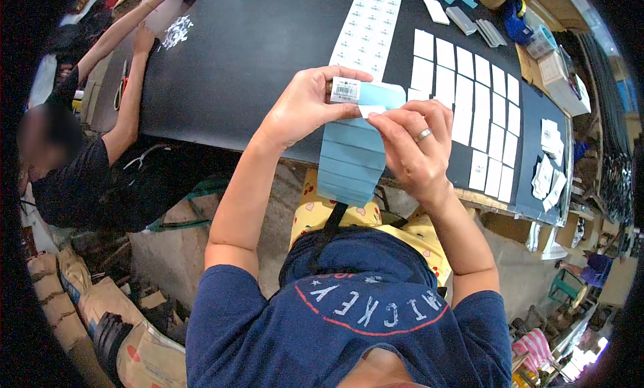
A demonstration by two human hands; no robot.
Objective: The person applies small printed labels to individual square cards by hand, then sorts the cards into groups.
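My left hand [305, 106] is closed on the top of a light-blue label backing strip [352, 156], which hangs down creased over the table's front edge. A white barcode label [345, 89] shows by its thumb and fingers at the strip's folded top. With thumb and forefinger, my right hand [422, 143], a ring on one finger, pinches the edge of a small white label [372, 111] at the strip. Part of that label is hidden by the fingers.
A long sheet of printed labels [369, 29] lies on the black table [235, 59]. Rows of white cards [479, 116] are at the right, with stacked cards [550, 183] beyond. At left, a co-worker's arms [127, 96] rest near white scraps [176, 34] and scissors [122, 86].
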